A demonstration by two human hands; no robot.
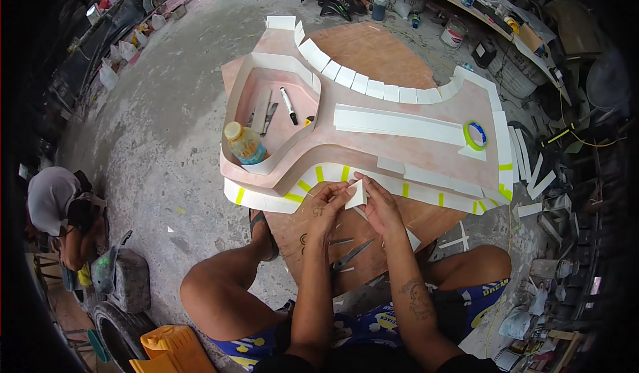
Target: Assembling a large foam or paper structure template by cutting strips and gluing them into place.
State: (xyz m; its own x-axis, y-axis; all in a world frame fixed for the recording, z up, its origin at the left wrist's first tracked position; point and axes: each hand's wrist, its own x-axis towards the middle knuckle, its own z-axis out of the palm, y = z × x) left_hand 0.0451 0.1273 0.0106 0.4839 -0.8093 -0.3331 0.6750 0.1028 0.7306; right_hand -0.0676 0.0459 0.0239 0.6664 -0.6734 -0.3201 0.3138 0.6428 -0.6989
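Between both hands is a small folded piece of white card [356,196], held above the near edge of a large pinkish panel [393,110]. My left hand [326,204] pinches the card's left side, and my right hand [381,205] grips its right side. White card strips edge the panel, fixed along the near side with yellow tape [405,190]. On the panel lie long white strips [399,124] and a roll of tape [474,135]. Its walled recess holds a marker [289,105], blades and a bottle [245,143] with a yellowish cap.
A brown board [306,240] under the panel carries scissors [351,256] near my forearms. Loose white strips [540,183] lie on the floor at right. Another person [63,206] crouches at far left, by a tyre [123,333] and an orange plastic piece [174,350].
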